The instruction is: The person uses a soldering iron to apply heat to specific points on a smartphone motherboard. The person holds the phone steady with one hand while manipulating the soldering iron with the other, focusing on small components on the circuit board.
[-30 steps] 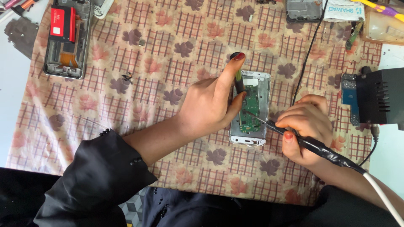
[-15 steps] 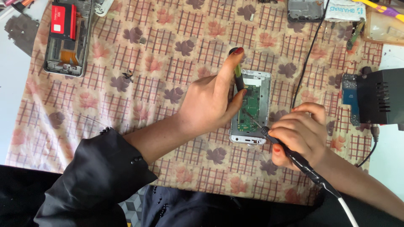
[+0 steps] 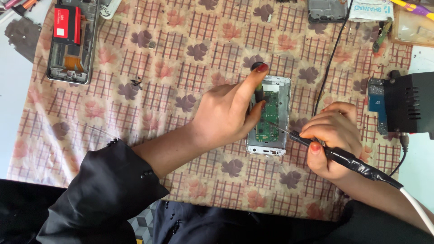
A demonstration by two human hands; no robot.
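An opened silver-framed mobile phone (image 3: 271,118) with an exposed green circuit board lies face-up on a floral, checked cloth, its long side running away from the viewer. A black-handled soldering iron (image 3: 343,158), taped near the cable, slants in from the right, its thin tip resting on the board.

Left of our left hand (image 3: 226,115) the patterned cloth (image 3: 149,104) lies open, with only a small dark bit (image 3: 135,82) on it. Beyond our right hand (image 3: 332,135) a black box (image 3: 407,108) blocks the way, and a black cable (image 3: 330,63) crosses just above it.
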